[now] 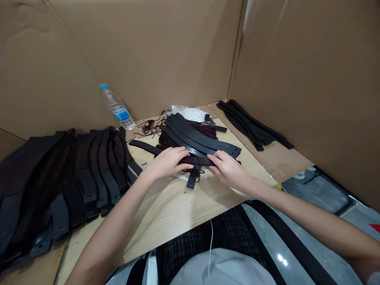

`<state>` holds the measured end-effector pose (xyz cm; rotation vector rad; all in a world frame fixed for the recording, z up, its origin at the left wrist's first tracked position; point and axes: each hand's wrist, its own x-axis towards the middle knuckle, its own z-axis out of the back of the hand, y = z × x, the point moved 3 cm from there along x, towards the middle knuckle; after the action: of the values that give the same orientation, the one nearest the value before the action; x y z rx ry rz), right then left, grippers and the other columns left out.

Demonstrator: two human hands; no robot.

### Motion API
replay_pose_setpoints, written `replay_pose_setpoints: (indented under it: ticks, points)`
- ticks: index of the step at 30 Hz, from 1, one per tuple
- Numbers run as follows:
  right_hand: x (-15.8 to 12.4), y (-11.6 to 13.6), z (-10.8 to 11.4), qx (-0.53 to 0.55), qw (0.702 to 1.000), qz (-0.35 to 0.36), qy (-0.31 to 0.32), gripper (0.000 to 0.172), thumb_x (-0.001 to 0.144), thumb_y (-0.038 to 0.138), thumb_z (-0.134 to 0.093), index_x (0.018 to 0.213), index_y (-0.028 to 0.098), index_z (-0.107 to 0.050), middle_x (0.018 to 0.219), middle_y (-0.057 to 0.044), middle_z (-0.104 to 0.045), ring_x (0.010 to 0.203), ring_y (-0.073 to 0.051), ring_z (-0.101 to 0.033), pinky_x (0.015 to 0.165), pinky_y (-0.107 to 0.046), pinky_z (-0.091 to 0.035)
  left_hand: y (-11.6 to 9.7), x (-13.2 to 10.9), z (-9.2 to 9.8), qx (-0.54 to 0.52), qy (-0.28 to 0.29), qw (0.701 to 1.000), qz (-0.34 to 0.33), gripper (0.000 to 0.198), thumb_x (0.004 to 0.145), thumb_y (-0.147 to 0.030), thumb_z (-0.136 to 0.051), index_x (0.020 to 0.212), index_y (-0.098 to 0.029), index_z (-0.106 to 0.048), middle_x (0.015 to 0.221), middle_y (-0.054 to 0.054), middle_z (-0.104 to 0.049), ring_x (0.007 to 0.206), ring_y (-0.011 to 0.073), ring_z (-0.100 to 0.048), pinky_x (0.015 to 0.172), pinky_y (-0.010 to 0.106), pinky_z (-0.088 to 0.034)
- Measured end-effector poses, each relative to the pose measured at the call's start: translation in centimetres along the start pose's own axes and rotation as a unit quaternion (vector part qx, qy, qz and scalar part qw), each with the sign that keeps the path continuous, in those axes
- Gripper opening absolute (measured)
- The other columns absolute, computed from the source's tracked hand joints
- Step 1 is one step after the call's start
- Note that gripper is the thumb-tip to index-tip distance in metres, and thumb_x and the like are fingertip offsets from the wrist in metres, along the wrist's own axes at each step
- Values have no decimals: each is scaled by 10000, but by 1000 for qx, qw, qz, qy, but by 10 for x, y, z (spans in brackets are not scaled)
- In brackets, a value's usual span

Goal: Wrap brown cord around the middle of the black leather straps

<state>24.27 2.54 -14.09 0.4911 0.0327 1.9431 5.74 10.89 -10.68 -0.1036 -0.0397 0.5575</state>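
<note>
Both my hands grip one dark, curved flat strip (198, 160) that lies crosswise over the near side of a pile. My left hand (172, 161) pinches it left of its middle, thumb below and fingers above. Closer to its right end, my right hand (227, 168) pinches the same strip. Beneath and behind it are several black curved strips (192, 134), heaped on a bundle of dark brown cord (166, 139). A short black strip end (191, 182) with a hole sticks out towards me, with loose cord loops beside it.
Many dark strips (97, 170) stand stacked at the left. A water bottle (120, 111) leans on the cardboard wall (154, 51). Behind the pile lies a clear plastic bag (191, 114) with white contents. More black strips (252, 122) lie at the right of the wooden tabletop (166, 213).
</note>
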Motion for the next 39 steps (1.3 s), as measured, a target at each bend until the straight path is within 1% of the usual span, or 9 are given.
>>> replay_pose_setpoints:
  ticks: [5, 8, 10, 12, 17, 21, 24, 33, 39]
  points:
    - [-3, -3, 1, 3, 1000, -9, -26, 284, 902, 143, -479, 1118, 96, -656, 987, -160, -622, 903, -271, -562, 803, -448, -520, -1, -1, -5, 5, 10, 999, 36, 261, 869, -432, -618, 931, -179, -606, 963, 62, -650, 846, 223, -651, 655, 290, -470]
    - [-7, -6, -2, 19, 999, -12, -49, 265, 888, 126, -517, 1099, 139, -676, 992, -141, -631, 889, -256, -572, 792, -435, -520, -7, -1, -8, -5, -16, 999, 43, 329, 856, -448, -630, 1063, -195, -601, 1031, 59, -657, 848, 227, -660, 653, 298, -480]
    - [-9, -7, -6, 36, 996, -9, -83, 268, 880, 117, -536, 1104, 156, -677, 979, -124, -635, 889, -247, -583, 800, -430, -525, -13, 1, -11, -18, -57, 998, 18, 481, 832, -523, -640, 1191, -210, -571, 1092, 64, -643, 863, 230, -660, 698, 315, -501]
    - [-12, -7, -10, 44, 991, -6, -125, 261, 875, 111, -548, 1094, 165, -680, 954, -108, -637, 880, -238, -590, 800, -419, -531, -21, 4, -15, -26, -97, 995, -23, 532, 833, -555, -627, 1237, -214, -566, 1134, 82, -619, 906, 235, -651, 772, 339, -514]
    - [-14, -3, -16, 36, 986, 7, -162, 272, 873, 92, -544, 1100, 166, -675, 948, -103, -636, 858, -230, -583, 775, -387, -535, -26, 10, -26, -37, -139, 987, -73, 281, 913, -383, -566, 1109, -193, -631, 1207, 122, -587, 1110, 263, -590, 1004, 460, -442]
    - [-16, -3, -15, 34, 987, 13, -158, 257, 883, 92, -531, 1088, 153, -673, 948, -109, -637, 858, -230, -568, 774, -385, -531, -23, 8, -26, -40, -143, 988, -54, 220, 863, -352, -622, 1007, -188, -643, 1246, 133, -574, 1286, 322, -491, 1130, 616, -235]
    - [-20, -6, -14, 35, 987, 10, -158, 256, 881, 92, -529, 1079, 156, -678, 943, -107, -637, 864, -232, -568, 768, -389, -530, -22, 6, -23, -53, -139, 988, -35, 209, 821, -343, -647, 963, -189, -645, 1244, 131, -568, 1322, 344, -458, 1140, 652, -164]
    - [-30, -12, -12, 56, 989, -8, -136, 241, 908, 135, -522, 1083, 192, -677, 954, -90, -626, 881, -221, -581, 773, -373, -528, -17, 6, -21, -58, -109, 992, -29, 254, 793, -393, -656, 967, -207, -658, 1197, 110, -554, 1312, 343, -457, 1141, 651, -154]
    - [-26, -18, -9, 40, 988, 6, -150, 210, 906, 166, -554, 1076, 155, -678, 928, -104, -636, 847, -228, -581, 734, -379, -533, -15, 7, -20, -53, -98, 993, -35, 286, 851, -392, -601, 1057, -199, -647, 1165, 95, -588, 1128, 260, -583, 1135, 586, -240]
